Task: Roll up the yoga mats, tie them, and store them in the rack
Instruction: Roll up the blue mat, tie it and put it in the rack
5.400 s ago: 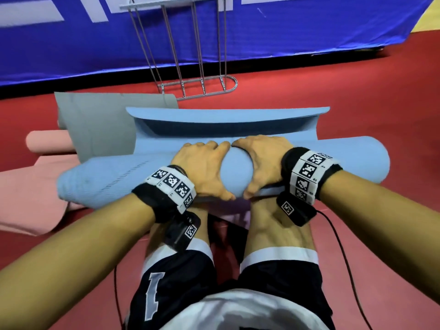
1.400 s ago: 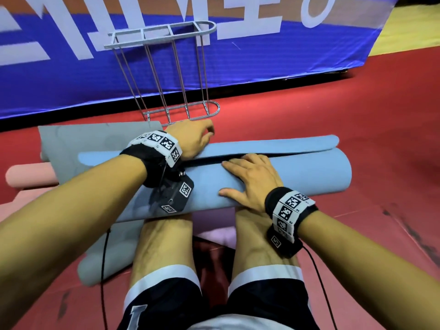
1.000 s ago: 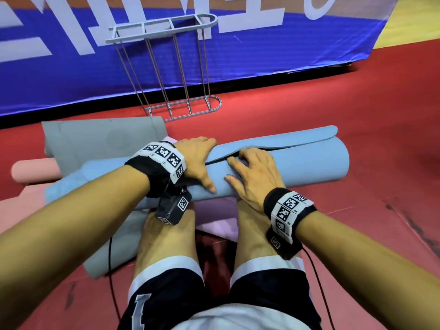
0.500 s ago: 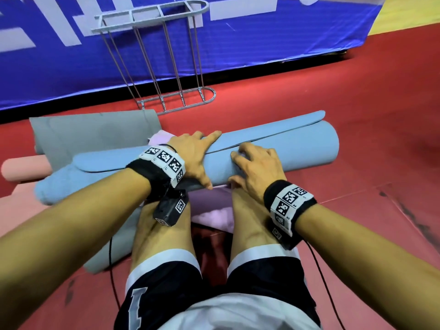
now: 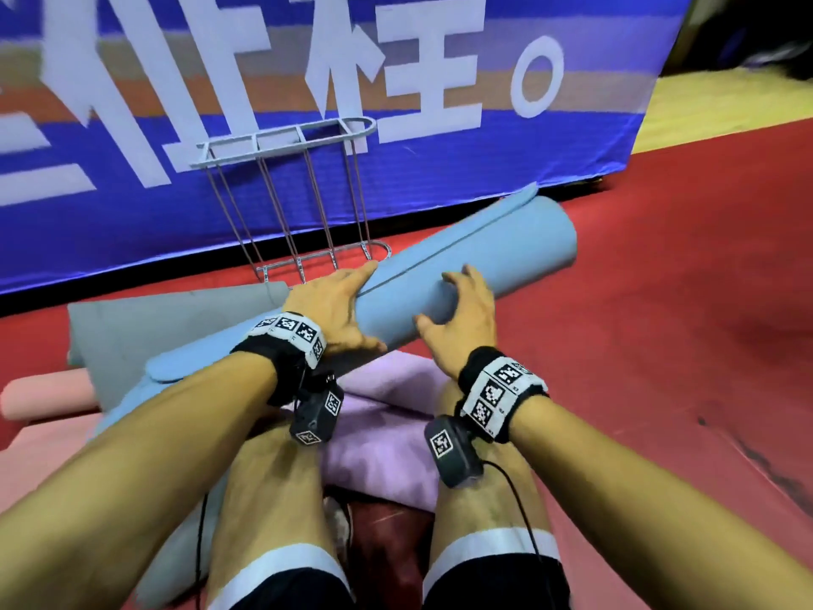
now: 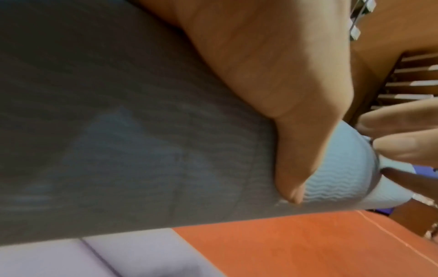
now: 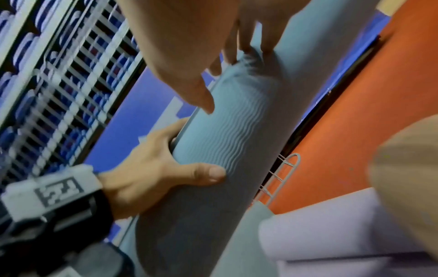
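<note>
The rolled blue yoga mat (image 5: 475, 253) lies slanted across my knees, its right end raised toward the banner and its loose flap edge running along the top. My left hand (image 5: 338, 310) grips the roll near its middle, with the fingers over the flap seam and the thumb on the near side. My right hand (image 5: 459, 310) grips it just to the right, fingers curled over the top. In the right wrist view the left hand (image 7: 154, 168) wraps the ribbed roll (image 7: 225, 140). The wire rack (image 5: 299, 191) stands empty right behind the roll. No tie is visible.
A grey mat (image 5: 154, 328) lies flat to the left, with a pink roll (image 5: 44, 394) beyond it. A purple mat (image 5: 387, 416) lies folded over my knees. A blue banner (image 5: 440, 147) walls off the back. Red floor (image 5: 660, 345) stretches to the right.
The blue roll has gone from lying level on the floor to tilted, its right end lifted up toward the rack. Both hands stayed on it, now wrapped around it.
</note>
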`<state>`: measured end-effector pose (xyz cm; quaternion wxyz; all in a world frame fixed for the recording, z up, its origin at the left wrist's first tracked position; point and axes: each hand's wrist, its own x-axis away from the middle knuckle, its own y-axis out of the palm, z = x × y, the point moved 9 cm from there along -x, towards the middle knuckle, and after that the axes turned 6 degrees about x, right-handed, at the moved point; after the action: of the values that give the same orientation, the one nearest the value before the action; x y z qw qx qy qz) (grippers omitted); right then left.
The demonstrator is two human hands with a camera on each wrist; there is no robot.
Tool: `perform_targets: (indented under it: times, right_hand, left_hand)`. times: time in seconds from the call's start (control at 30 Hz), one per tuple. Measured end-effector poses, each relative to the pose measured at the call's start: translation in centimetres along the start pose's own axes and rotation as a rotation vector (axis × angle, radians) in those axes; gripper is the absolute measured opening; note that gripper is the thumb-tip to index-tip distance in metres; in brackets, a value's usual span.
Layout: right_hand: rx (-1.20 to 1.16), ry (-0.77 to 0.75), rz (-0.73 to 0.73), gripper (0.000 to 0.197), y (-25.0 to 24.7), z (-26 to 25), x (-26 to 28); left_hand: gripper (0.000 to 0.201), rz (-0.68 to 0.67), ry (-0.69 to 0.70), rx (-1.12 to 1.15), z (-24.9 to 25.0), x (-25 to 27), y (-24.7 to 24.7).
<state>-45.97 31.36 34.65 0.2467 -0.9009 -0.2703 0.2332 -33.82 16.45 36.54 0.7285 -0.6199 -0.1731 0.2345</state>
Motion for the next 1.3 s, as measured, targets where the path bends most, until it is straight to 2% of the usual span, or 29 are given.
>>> perform_targets:
  times: [0.07,0.1,0.13,0.2,0.23,0.3,0.33,0.37,0.47,0.6,0.73,0.9,1.07,1.17,1.23,1.3]
  right_hand:
    - [-0.195,0.145,0.196,0.08,-2.3,0.2,-1.2]
    - [-0.301,0.258,0.228,0.092,-2.9,0.7,-1.7]
    - [-0.407,0.369,0.202,0.11,-2.8,0.9,-2.4]
    - [-0.665,0.499,0.002,0.142,-1.1,0.2,-3.3]
    - [-0.772,0.499,-0.121,0.143,-0.2,-1.2,-3.6]
    - [-0.885,0.424,-0.22,0.116,0.4,-3.6,-4.1]
    - [-0.887,0.383,-0.201,0.1,0.0,-4.4,-4.2]
    - [-0.869,0.343,-0.188,0.093,-0.3,-5.0,-4.2]
    - [-0.778,0.182,-0.211,0.102,0.9,-5.7,-3.1]
    - [-0.609,0.027,-0.318,0.118,5.2,-5.1,-0.4]
    - [-0.469,0.024,-0.462,0.128,10.7,-2.7,3.8]
    - [-0.42,0.005,-0.607,0.133,16.3,-1.3,8.8]
    - [-0.417,-0.06,-0.74,0.131,19.0,-3.0,10.2]
    - [-0.54,-0.123,-0.81,0.114,18.9,-5.5,9.9]
    - [-0.603,-0.047,-0.869,0.106,18.5,-6.6,9.5]
    - [-0.58,0.074,-0.942,0.094,18.4,-6.7,9.5]
  left_hand:
    - [0.122,0.12,0.002,0.06,0.0,-0.7,-3.8]
    - [0.121,0.166,-0.002,0.098,-0.1,-0.9,-5.4]
    - [0.122,0.202,-0.004,0.147,-0.1,-1.0,-7.0]
    - [0.119,0.256,-0.004,0.272,-0.2,-1.2,-8.8]
    - [0.117,0.28,-0.008,0.341,-0.3,-1.0,-9.3]
    - [0.119,0.301,-0.014,0.477,-0.4,-0.5,-9.1]
    - [0.12,0.296,-0.012,0.528,-0.3,-0.1,-8.6]
    - [0.119,0.278,-0.02,0.573,-0.5,0.4,-8.0]
    - [0.116,0.23,-0.069,0.651,-1.8,2.4,-6.2]
    - [0.142,0.143,-0.036,0.715,-3.3,5.4,-2.6]
    - [0.125,0.118,-0.193,0.852,-6.5,9.9,3.5]
    - [0.151,0.093,-0.319,0.87,-10.2,14.5,9.0]
    - [0.128,0.187,-0.341,0.974,-12.7,17.3,10.0]
    - [0.119,0.226,-0.319,1.138,-13.8,17.4,8.7]
    - [0.105,0.254,-0.39,1.278,-14.5,17.6,8.2]
    - [0.08,0.275,-0.515,1.377,-14.8,18.1,7.5]
